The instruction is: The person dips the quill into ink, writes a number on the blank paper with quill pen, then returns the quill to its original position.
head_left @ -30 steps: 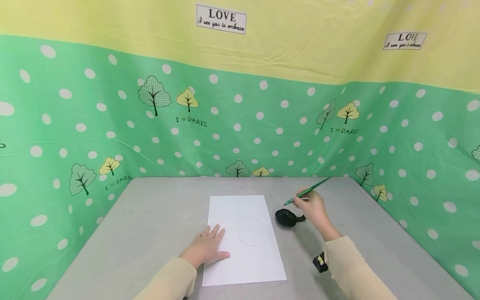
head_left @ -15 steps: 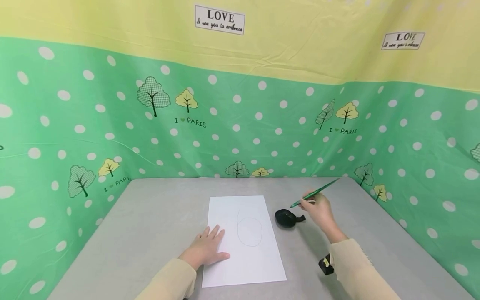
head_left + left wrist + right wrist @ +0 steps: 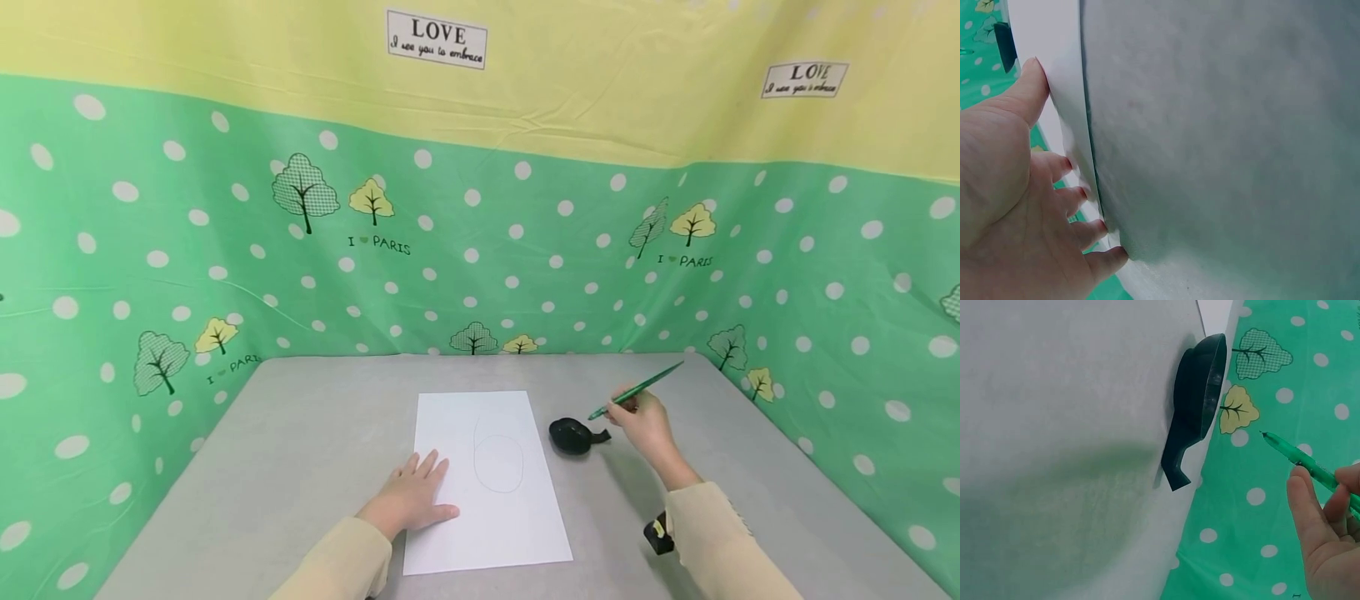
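Grey tabletop (image 3: 315,450) carries a paper sheet (image 3: 487,500). Left hand (image 3: 411,498) lies flat, fingers spread, on it. Right hand (image 3: 647,429) pinches a green pen (image 3: 637,389) beside a black scoop (image 3: 573,436).

**Both hands, one flat, one raised**

My left hand (image 3: 411,498) lies palm down, fingers straight and spread, thumb out to the side, forearm in a cream sleeve (image 3: 337,567) angling in from below. My right hand (image 3: 647,427) is lifted, fingers curled in a writing pinch, wrist bent, its sleeve trailing back toward me.

Bare hands, cream-yellow long sleeves (image 3: 337,567) — black wrist device (image 3: 657,535) (right arm).
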A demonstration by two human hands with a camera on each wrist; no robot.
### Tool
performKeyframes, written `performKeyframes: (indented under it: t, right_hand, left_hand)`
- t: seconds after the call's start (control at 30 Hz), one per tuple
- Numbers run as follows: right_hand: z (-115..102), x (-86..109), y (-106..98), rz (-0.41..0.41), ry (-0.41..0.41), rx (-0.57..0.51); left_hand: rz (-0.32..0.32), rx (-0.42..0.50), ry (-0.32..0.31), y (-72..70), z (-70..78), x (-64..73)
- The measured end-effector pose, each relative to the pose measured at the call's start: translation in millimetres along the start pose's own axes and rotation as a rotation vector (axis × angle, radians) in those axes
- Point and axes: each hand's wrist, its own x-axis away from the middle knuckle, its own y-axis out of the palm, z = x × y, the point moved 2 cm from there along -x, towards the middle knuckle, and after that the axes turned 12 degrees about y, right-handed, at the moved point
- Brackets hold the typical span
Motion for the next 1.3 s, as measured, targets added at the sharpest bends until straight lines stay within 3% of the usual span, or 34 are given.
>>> performKeyframes:
  t: [0.3,0.53,0.7,0.8,1.0,1.13,1.3]
  right_hand:
    - [0.1,0.7,-1.3,-0.010,-0.015,-0.021]
    - [2.6,3.2,-0.5,-0.097,0.029,-0.145]
    - [2.0,4.1,-1.9,-0.161,-0.047,-0.066]
    - [3.0,3.0,-3.3,-0.193,-0.050,-0.016]
    - [5.2,2.5,-6.3,-0.231,0.059,-0.028]
    - [4.5,3.8,-7.7,-0.217,0.130,-0.087]
    - [3.9,4.2,-8.1,-0.199,0.170,-0.085]
  left_hand:
    - [-0.009,-0.002,0.006,-0.1,-1.3,0.4]
    - [0.005,-0.002,0.006,-0.9,-0.8,-0.3]
    - [-0.004,-0.009,-0.001,-1.4,-0.7,-0.6]
    - [-0.010,-0.005,-0.005,-2.0,-0.3,-0.9]
    - [-0.012,-0.003,-0.011,-4.1,1.4,-0.1]
    - [-0.012,-0.005,-0.013,-3.3,0.5,-0.3]
    - [-0.014,-0.009,-0.007,-1.3,-1.5,-1.1]
